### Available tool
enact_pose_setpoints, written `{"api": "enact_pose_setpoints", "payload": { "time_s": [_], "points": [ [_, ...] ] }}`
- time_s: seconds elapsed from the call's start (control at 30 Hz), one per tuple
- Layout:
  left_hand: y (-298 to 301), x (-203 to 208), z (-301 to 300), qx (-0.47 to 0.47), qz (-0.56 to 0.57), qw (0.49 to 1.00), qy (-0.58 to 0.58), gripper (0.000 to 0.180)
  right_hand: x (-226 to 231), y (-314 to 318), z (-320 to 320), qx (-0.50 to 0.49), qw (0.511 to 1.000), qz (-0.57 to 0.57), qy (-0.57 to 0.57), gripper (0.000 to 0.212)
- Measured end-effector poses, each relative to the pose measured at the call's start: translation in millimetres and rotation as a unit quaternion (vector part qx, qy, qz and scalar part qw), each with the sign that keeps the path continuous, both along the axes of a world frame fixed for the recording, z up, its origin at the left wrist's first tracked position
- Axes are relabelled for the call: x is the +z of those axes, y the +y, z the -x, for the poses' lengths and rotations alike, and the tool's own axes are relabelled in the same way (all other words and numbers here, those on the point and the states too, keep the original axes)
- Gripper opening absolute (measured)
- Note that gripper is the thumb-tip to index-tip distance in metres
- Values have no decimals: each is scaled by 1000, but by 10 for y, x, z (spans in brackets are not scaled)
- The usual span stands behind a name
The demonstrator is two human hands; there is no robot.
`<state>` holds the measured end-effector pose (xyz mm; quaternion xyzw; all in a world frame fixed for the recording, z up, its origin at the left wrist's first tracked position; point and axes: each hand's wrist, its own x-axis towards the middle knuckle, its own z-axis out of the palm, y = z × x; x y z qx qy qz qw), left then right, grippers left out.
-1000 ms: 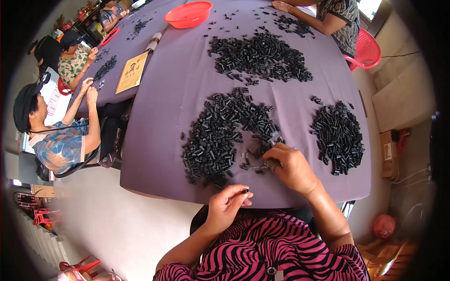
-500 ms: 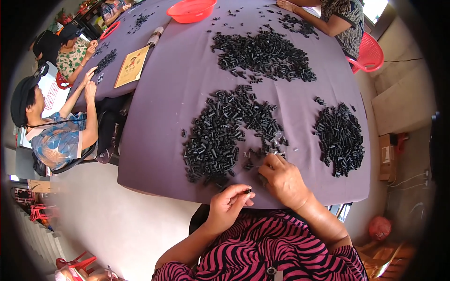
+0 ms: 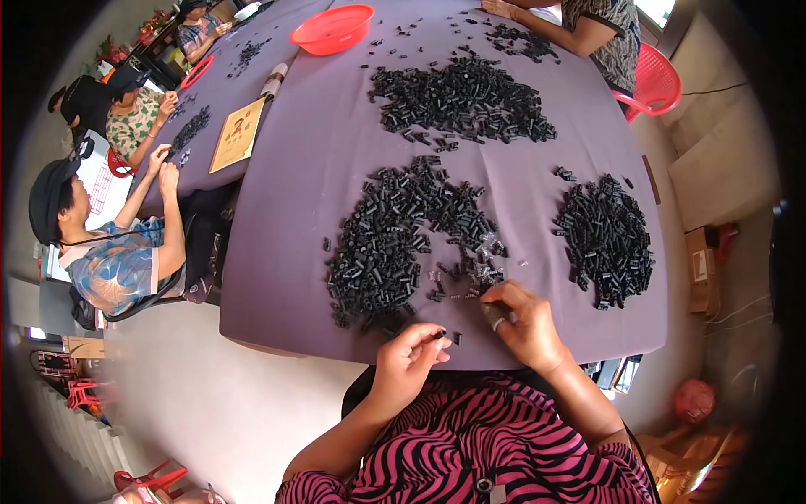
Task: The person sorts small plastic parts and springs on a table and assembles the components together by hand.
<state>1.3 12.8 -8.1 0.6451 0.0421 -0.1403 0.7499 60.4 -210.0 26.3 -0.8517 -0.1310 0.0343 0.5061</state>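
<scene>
My left hand (image 3: 401,366) is at the table's near edge, thumb and forefinger pinching a small black cylindrical piece (image 3: 440,333). Just right of it a loose black piece (image 3: 457,339) lies on the cloth. My right hand (image 3: 531,333) rests low over the table with its fingers drawn together; a tan covering wraps one finger. Its fingertips are at the edge of some tiny clear pieces (image 3: 485,270), and whether they hold one is hidden. Beyond both hands spreads a curved heap of black pieces (image 3: 378,244).
On the purple tablecloth (image 3: 277,252) are a right-hand heap (image 3: 606,239) and a far heap (image 3: 462,99) of black pieces. A red basin (image 3: 332,32) and a yellow booklet (image 3: 237,136) stand farther off. Several people sit around; one person's arm (image 3: 546,25) reaches in at the far right.
My right hand has shifted slightly right, its fingertips now beside the clear pieces. A loose black piece now shows between my hands. My left hand keeps its pinch. The view has tilted slightly.
</scene>
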Motion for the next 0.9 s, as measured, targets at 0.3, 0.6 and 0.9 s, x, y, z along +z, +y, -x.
{"api": "enact_pose_setpoints", "payload": {
  "time_s": [0.3,0.6,0.9],
  "points": [
    [-18,73,-28,7,-28,1000,-8,20,-16,133,181,157,981,98,-59,43],
    [0,16,-19,-17,-30,999,-5,22,36,113,103,116,990,-51,62,33],
    [69,138,-15,-127,-101,986,-31,18,78,93,226,189,981,-39,19,25]
  ]
}}
